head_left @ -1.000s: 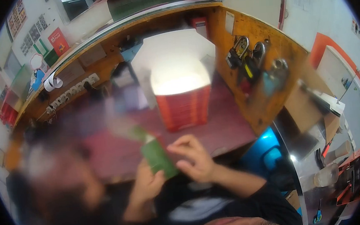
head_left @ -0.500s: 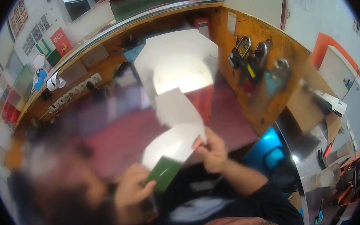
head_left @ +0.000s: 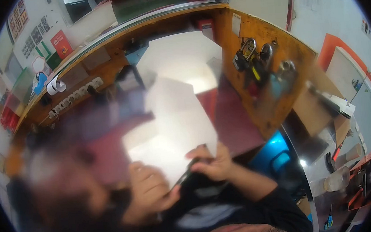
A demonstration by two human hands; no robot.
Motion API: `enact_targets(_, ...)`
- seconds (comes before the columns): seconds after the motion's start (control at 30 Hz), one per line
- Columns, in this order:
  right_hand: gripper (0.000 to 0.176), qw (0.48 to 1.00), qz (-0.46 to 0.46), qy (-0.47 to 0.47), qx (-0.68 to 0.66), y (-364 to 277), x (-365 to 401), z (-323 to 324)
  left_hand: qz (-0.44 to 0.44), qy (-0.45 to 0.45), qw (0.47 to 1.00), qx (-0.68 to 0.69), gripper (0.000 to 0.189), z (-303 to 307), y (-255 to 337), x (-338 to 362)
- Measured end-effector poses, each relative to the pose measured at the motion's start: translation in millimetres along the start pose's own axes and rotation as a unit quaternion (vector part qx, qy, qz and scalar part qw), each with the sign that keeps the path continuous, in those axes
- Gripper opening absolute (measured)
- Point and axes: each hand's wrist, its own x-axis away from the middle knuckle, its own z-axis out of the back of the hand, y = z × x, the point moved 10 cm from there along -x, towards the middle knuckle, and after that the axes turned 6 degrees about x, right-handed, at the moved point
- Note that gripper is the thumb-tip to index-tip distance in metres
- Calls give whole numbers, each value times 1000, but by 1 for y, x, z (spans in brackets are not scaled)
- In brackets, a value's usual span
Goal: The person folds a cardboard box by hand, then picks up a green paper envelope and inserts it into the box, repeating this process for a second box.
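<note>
A white carton blank with folded panels [head_left: 169, 126], green on its outer side, is held up over the red tabletop [head_left: 238, 125]. My left hand [head_left: 150, 188] grips the near left part of it, fingers curled on the white inner face. My right hand [head_left: 213, 162] pinches its near right edge, thumb and fingers closed together. Between the hands, the near panel shows as a thin dark green strip, almost edge-on. Behind it stands another white carton piece [head_left: 181, 57] with angled corners, overlapped by the held one.
Padlocks [head_left: 250, 54] hang on the wooden side panel at right. A power strip [head_left: 75, 96] runs along the back left board. Blue-handled scissors [head_left: 329, 222] and clear cups [head_left: 338, 181] are at lower right. A blurred dark shape fills the lower left.
The carton blank has turned, so more of its white inside shows and the green panel is now edge-on. My left hand has come slightly right, its fingers now over the white face.
</note>
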Motion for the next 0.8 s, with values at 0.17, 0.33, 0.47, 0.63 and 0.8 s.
enact_targets(0.17, 31, 998, 37, -28, 49, -8, -2, 3, -12, -37, 999, 37, 27, -17, 2, -12)
enact_targets(0.33, 41, 990, 57, 2, 130, -8, 2, 9, -24, -19, 997, -69, 23, -16, 9, -19)
enact_targets(0.47, 85, 993, -43, -7, 107, 3, 3, 0, -107, 12, 978, -178, 16, -34, 22, -26)
enact_targets(0.63, 75, 978, -90, 173, 75, 23, -22, 50, -231, 114, 918, -302, 24, -62, 4, -21)
enact_targets(0.8, 60, 965, -92, 221, -109, 38, -86, 132, -104, 255, 958, -73, 51, -7, -104, -21)
